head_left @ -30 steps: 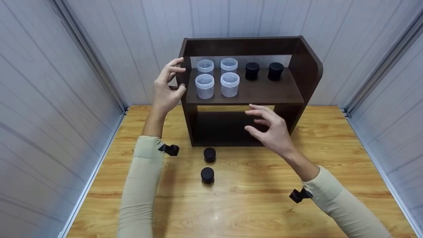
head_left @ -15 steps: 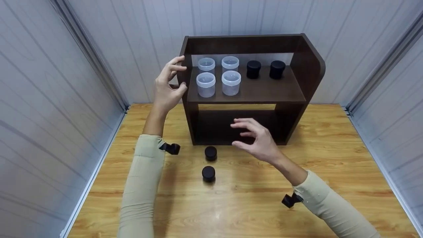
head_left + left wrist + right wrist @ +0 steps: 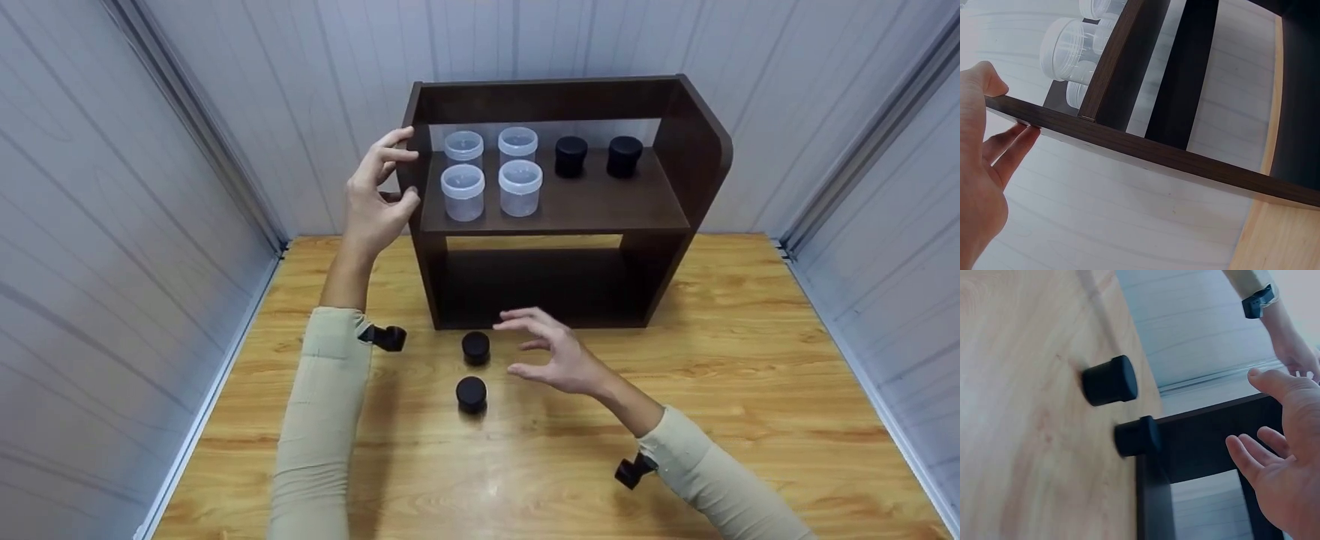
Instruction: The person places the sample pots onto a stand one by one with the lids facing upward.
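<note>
A dark brown two-tier shelf (image 3: 555, 217) stands on the wooden table. My left hand (image 3: 377, 196) holds its left side panel near the top; in the left wrist view the thumb and fingers lie on opposite faces of the panel (image 3: 1129, 147). My right hand (image 3: 556, 352) hovers over the table with spread, slightly bent fingers and nothing in them. To its left are two small black lidded jars, a rear one (image 3: 475, 348) and a front one (image 3: 471, 394). In the right wrist view both black jars (image 3: 1109, 381) stand apart from the fingers (image 3: 1255, 458).
Several translucent lidded jars, one at the front left (image 3: 463, 193), stand on the upper tier's left half. Two more black jars, left (image 3: 571, 156) and right (image 3: 624, 156), stand at its back right. Pale panel walls (image 3: 187, 112) enclose the table (image 3: 570, 480).
My right hand has moved down and left, from in front of the shelf to beside the two black jars on the table. The left hand stays on the side panel.
</note>
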Motion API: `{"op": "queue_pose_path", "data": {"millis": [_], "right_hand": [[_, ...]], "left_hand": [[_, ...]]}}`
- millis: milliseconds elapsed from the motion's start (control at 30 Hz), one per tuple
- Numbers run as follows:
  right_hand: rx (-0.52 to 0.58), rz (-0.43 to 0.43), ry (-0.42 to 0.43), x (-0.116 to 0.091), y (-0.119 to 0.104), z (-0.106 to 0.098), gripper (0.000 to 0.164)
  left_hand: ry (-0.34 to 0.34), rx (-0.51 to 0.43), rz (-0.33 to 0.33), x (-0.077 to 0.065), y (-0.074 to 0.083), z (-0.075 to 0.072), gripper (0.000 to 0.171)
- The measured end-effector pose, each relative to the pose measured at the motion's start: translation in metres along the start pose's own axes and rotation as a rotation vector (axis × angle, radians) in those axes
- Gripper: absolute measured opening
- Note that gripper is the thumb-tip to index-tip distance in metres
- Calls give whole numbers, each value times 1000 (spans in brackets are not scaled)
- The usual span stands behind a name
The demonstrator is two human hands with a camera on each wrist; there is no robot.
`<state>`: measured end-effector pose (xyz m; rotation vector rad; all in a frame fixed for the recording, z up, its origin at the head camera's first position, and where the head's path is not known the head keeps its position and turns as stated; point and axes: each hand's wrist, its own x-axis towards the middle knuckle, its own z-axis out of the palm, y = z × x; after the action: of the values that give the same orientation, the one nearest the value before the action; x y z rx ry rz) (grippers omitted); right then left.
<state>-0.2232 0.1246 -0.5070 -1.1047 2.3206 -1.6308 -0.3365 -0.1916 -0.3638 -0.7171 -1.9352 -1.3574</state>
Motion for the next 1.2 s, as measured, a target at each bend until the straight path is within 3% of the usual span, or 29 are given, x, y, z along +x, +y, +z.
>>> {"op": "queue_pose_path", "data": {"millis": [600,800,1200], "right_hand": [[97,92,-187,-9,40,37,51],[133,133,-204,-8,49,50,51],[86,140,-211,-4,65,71,42]], "left_hand": [[-1,-15,-15,0,1,1,38],[-1,-7,-15,-1,0,1,38],[6,-20,-32,-1,1,1,39]]}}
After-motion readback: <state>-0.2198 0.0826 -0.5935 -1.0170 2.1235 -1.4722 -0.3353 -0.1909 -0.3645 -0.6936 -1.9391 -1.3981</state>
